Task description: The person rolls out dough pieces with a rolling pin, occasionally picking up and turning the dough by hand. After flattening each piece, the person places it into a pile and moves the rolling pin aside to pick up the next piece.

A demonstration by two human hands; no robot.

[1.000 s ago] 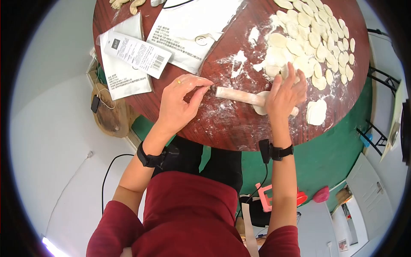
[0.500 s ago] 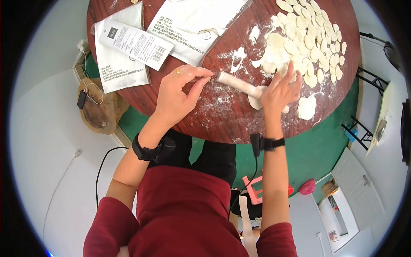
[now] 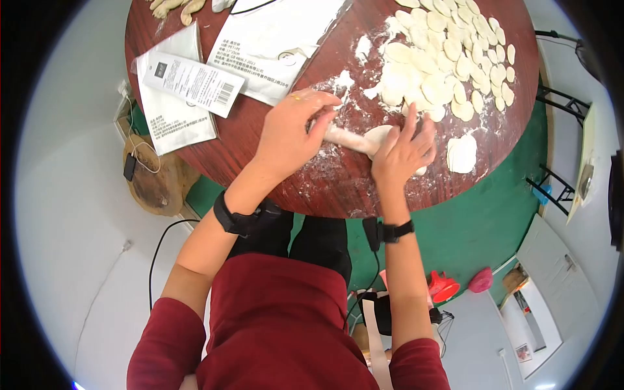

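A floury rolling pin [image 3: 349, 139] lies slantwise on the round dark-red table. My left hand [image 3: 296, 133] is curled at its left end, thumb and fingers about the tip, which they hide. My right hand [image 3: 400, 156] rests palm down over the pin's right part, its fingers stretched out and spread. Beneath the pin is a flat round dough wrapper [image 3: 378, 133], partly covered by the right hand. Beyond the right fingertips spreads a large pile of pale dough wrappers [image 3: 432, 58]. To the right of that hand lies a small stack of wrappers [image 3: 461, 154].
White packaging bags [image 3: 266, 55] lie at the table's left, with a labelled packet [image 3: 193, 81] on top of one. Pieces of dough [image 3: 188, 10] are at the far edge. Loose flour [image 3: 341, 81] dusts the table. A wooden stump [image 3: 153, 179] stands at the left.
My left hand has moved right, from beside the pin onto its left end. My right hand stays on the pin. The view has shifted slightly, showing dough pieces at the far edge.
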